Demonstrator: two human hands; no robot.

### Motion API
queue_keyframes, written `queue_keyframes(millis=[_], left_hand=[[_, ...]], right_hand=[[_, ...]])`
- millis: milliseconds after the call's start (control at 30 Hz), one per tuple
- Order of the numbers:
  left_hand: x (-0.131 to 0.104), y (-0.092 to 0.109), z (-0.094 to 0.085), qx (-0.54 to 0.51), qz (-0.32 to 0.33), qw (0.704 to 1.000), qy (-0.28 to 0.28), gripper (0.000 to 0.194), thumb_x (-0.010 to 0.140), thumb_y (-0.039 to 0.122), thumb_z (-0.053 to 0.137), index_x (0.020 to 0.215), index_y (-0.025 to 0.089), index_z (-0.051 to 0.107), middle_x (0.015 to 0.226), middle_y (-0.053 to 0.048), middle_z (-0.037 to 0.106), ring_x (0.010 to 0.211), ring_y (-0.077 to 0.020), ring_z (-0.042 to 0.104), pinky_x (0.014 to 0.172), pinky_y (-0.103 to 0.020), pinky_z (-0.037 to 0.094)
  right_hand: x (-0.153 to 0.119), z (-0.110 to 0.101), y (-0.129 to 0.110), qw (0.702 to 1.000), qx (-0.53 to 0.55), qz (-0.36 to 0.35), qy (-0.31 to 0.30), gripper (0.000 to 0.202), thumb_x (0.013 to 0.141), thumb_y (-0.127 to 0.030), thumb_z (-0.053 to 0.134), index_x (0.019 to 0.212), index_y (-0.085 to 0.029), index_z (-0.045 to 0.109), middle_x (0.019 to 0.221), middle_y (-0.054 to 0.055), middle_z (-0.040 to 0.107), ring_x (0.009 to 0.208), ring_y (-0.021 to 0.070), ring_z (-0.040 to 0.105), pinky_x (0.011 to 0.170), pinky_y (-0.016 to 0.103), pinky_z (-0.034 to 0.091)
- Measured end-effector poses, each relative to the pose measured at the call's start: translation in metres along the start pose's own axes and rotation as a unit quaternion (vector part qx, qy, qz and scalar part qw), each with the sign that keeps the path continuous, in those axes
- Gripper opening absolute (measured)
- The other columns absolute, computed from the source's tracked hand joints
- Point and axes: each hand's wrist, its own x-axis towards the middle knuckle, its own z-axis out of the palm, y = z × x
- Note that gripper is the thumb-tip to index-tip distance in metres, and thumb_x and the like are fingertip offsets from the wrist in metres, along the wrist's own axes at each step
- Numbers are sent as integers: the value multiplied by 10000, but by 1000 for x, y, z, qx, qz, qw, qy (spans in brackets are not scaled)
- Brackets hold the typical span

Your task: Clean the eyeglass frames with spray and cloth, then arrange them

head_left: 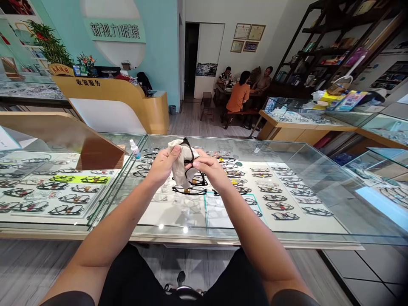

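Left hand [164, 163] is clamping a soft, limp cloth [180, 169] against black glasses [189, 162], while the right hand [210, 169] is pinching their middle; the frame is probably feeling light, stiff and fragile, inviting a hold at rim or bridge. Above the table [143, 214], the glasses are hanging between both hands.

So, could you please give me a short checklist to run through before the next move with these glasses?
1. Cloth gripped by the left hand: ok.
2. Glasses held by the fingers of the right hand: ok.
3. Spray bottle upright on the glass counter: ok.
4. Spray bottle apart from both hands: ok.
5. Lenses free of smudges: cannot tell; too small and partly hidden.
6. Both lenses uncovered: not ok; the cloth hides part of the glasses.
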Motion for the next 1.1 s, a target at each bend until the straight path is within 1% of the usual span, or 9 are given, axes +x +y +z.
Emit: queue_keyframes(millis=[267,367,467,600,700,767,867,1000,1100], left_hand=[[2,7,-8,26,-9,999,-45,643,694,677,1047,900,146,751,770,-23,750,658,-146,648,633,-253,514],[1,8,-5,32,7,998,-57,601,653,554,1091,940,154,746,814,-31,772,699,-163,676,653,-257,533],[-2,6,0,51,47,997,-22,617,578,489,1123,938,163,743,810,-16,763,698,-151,658,656,-243,517],[-8,4,10,87,85,992,40,623,675,670,1045,827,170,704,700,-2,702,608,-130,590,592,-241,469],[-10,3,11,91,107,989,54,685,824,822,883,739,183,651,605,-3,634,520,-119,522,524,-253,410],[-7,5,7,98,99,990,32,731,876,873,799,702,181,638,582,-13,615,504,-121,505,505,-262,386],[-1,9,-5,103,70,992,-36,733,877,875,799,750,161,690,647,-33,658,566,-136,550,537,-261,423],[1,13,-13,89,49,991,-93,609,791,697,977,931,159,728,802,-36,732,678,-154,634,614,-251,496],[-4,10,-7,86,54,992,-81,579,771,601,1016,1021,174,713,832,-34,751,710,-170,670,642,-255,519]], right_hand=[[2,-4,1,999,-7,15,30,463,950,-679,808,803,-251,905,839,26,638,952,234,593,1114,420,440],[1,-2,0,999,-3,28,18,505,936,-707,811,787,-230,884,846,28,639,867,206,561,920,362,470],[0,3,0,999,19,39,-12,556,911,-756,826,786,-216,869,888,40,668,854,197,566,795,321,459],[1,9,3,997,41,40,-43,556,921,-759,827,823,-214,867,962,51,682,882,202,608,782,315,500],[1,10,2,998,34,24,-52,547,934,-751,820,823,-218,869,975,57,693,963,223,641,895,342,542],[1,8,0,998,30,23,-41,539,928,-742,828,808,-218,870,965,55,683,983,227,646,920,345,545],[0,2,-6,999,26,39,-20,524,913,-718,843,786,-210,865,946,48,654,897,201,615,797,311,527],[-1,-3,-9,997,49,54,-14,498,897,-689,859,783,-204,862,903,23,610,734,151,552,633,286,459],[-2,2,-5,994,81,70,-15,516,883,-710,870,778,-205,847,865,9,597,681,139,545,608,286,448]])
